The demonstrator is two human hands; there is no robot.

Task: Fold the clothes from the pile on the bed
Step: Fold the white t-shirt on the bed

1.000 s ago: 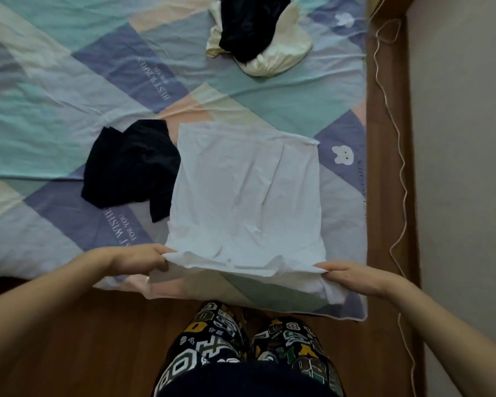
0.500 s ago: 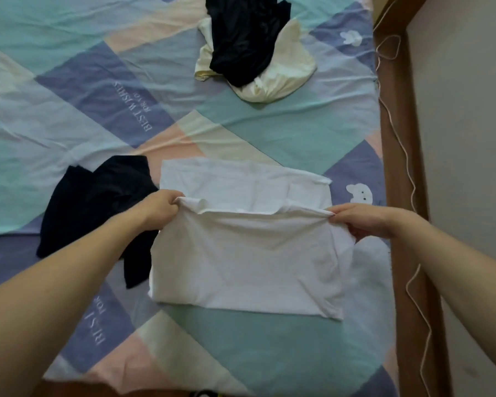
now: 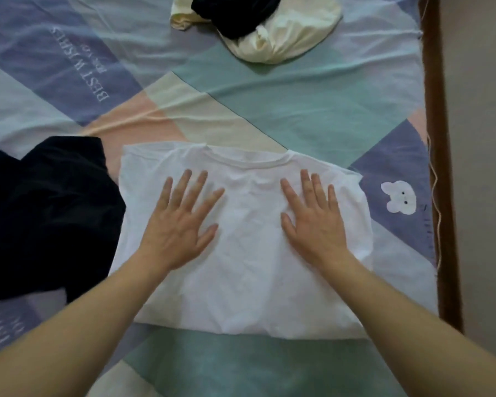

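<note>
A white T-shirt (image 3: pixel 246 270) lies folded in half on the patchwork bedsheet (image 3: pixel 312 110), its collar at the far edge. My left hand (image 3: pixel 181 222) presses flat on its left half with fingers spread. My right hand (image 3: pixel 312 219) presses flat on its right half, fingers straight. A dark garment (image 3: pixel 46 219) lies crumpled just left of the shirt, touching its edge. The pile (image 3: pixel 258 27) at the far side holds a cream garment with a black one on top.
The bed's brown wooden side rail (image 3: pixel 441 167) runs along the right, with a thin white cord (image 3: pixel 435 181) along it. Beyond it rises a beige wall (image 3: pixel 484 138). A white bunny print (image 3: pixel 400 197) marks the sheet right of the shirt.
Both hands carried the shirt's near hem up to the collar, let go of it, and now lie flat on the folded shirt. The camera has moved closer over the bed.
</note>
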